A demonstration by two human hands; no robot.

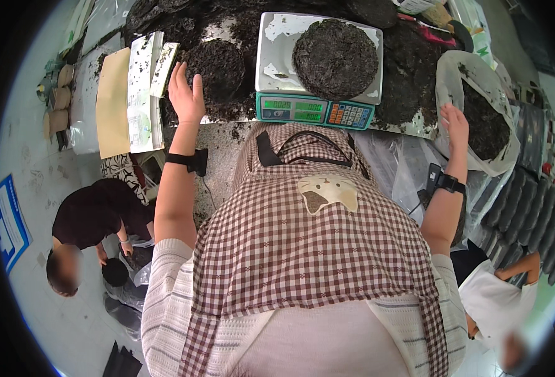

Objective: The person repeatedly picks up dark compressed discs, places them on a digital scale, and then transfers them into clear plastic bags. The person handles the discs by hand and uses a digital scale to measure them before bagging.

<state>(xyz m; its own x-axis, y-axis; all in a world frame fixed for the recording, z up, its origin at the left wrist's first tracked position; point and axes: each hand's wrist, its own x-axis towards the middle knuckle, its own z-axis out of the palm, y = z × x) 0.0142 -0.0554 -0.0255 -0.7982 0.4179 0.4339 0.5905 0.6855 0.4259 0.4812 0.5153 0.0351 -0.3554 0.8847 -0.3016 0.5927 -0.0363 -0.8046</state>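
A round, dark cake of what looks like dried seaweed (335,60) lies on the steel plate of a digital scale (274,47) with a green front panel, straight ahead of me. To its left another dark round cake (218,69) rests on the table. My left hand (187,97) is beside that cake's left edge, fingers spread, with nothing in it. My right hand (456,127) is at the near left rim of a clear plastic bag (510,141). Its fingers look stretched out and hold nothing visible. Loose dark seaweed (484,125) fills the bag.
Stacked paper or card sheets (114,103) stand left of my left hand. More dark seaweed (409,75) covers the table right of the scale. Clear plastic sheeting (384,154) hangs below the table edge. One person (102,210) bends down at left; another (494,295) is at right near dark packed bundles (528,207).
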